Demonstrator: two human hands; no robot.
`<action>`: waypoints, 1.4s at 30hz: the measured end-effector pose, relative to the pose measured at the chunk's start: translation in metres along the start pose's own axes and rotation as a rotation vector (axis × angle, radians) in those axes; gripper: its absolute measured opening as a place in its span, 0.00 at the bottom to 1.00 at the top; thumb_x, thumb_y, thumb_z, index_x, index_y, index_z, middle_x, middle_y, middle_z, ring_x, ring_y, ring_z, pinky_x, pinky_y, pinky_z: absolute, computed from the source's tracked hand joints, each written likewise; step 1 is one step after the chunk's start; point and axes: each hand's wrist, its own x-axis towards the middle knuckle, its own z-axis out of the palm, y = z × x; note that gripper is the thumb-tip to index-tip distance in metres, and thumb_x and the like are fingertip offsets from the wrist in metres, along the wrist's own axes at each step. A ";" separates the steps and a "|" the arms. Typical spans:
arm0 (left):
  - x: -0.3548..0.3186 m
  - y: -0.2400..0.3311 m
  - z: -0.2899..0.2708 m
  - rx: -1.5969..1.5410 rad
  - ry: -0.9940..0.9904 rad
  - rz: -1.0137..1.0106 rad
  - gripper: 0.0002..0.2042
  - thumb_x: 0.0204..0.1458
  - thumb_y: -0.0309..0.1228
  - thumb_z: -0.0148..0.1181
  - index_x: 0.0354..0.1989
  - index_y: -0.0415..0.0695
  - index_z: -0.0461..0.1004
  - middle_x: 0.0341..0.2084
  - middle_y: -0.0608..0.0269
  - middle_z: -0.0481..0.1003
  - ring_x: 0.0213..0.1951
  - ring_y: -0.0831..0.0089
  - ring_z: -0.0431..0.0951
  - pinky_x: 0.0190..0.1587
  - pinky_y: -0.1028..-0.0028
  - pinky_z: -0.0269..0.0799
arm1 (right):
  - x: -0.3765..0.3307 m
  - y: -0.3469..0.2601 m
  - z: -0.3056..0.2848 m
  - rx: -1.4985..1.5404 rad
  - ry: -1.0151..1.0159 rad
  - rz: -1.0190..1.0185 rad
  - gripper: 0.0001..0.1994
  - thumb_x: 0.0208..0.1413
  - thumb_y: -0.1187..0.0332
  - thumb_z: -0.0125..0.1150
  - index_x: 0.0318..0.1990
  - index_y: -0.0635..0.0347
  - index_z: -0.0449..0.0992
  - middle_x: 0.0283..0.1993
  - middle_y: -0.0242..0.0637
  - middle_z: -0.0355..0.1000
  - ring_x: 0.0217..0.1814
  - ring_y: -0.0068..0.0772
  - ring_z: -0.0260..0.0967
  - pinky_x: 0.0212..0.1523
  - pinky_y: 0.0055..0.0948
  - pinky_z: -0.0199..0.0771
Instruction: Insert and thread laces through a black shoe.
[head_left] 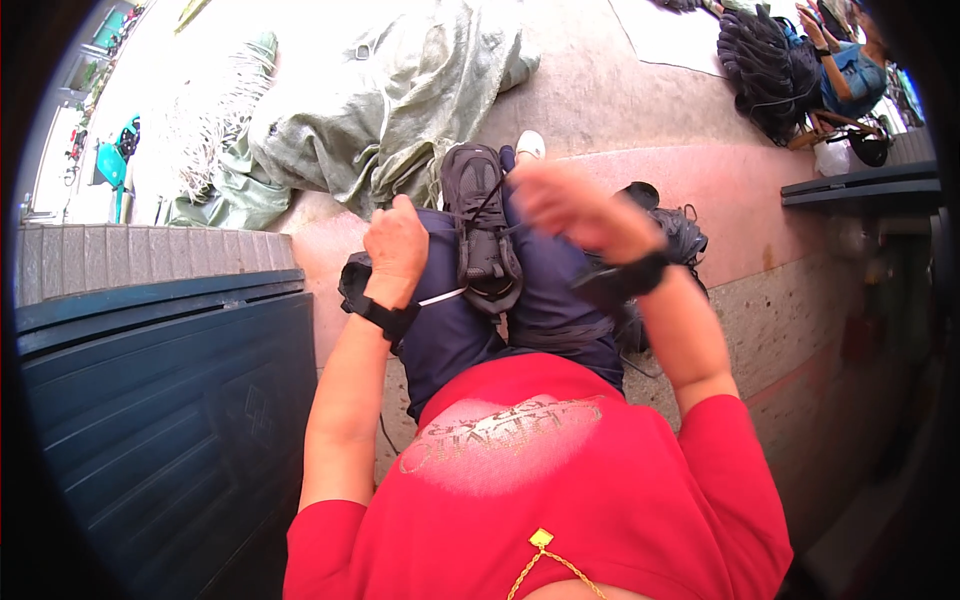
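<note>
On the lap, a dark shoe [482,225] lies between both hands; left fingers [392,232] fisted, right fingers [548,195] blurred.

Pale concrete ground [620,100], crumpled grey-green tarp [400,110] lying on it, black shoes [680,235] beside the legs

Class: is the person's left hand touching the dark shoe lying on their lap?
Apart. In the head view the left hand is a fist beside the shoe, with dark trouser fabric showing between them.
</note>
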 end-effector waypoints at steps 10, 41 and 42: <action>0.008 0.024 0.020 -0.457 -0.284 0.071 0.10 0.44 0.26 0.44 0.32 0.41 0.71 0.30 0.48 0.72 0.37 0.53 0.72 0.40 0.60 0.66 | -0.244 -0.169 0.054 -0.033 -0.260 -1.100 0.11 0.49 0.77 0.39 0.16 0.55 0.55 0.12 0.24 0.45 0.11 0.15 0.39 0.15 0.18 0.40; 0.135 -0.302 -0.231 -2.018 0.169 -0.205 0.09 0.57 0.28 0.40 0.27 0.38 0.60 0.14 0.70 0.49 0.18 0.79 0.49 0.25 0.79 0.50 | -0.037 0.066 -0.047 -0.948 0.508 -0.653 0.11 0.53 0.65 0.50 0.37 0.62 0.73 0.31 0.36 0.72 0.33 0.25 0.69 0.35 0.23 0.67; 0.123 -0.311 -0.222 -1.927 0.252 -0.325 0.10 0.57 0.31 0.41 0.31 0.37 0.63 0.14 0.72 0.51 0.18 0.80 0.50 0.24 0.80 0.50 | -0.027 0.079 -0.041 -1.133 0.536 -0.522 0.12 0.50 0.63 0.52 0.38 0.59 0.73 0.31 0.45 0.72 0.36 0.37 0.71 0.37 0.29 0.69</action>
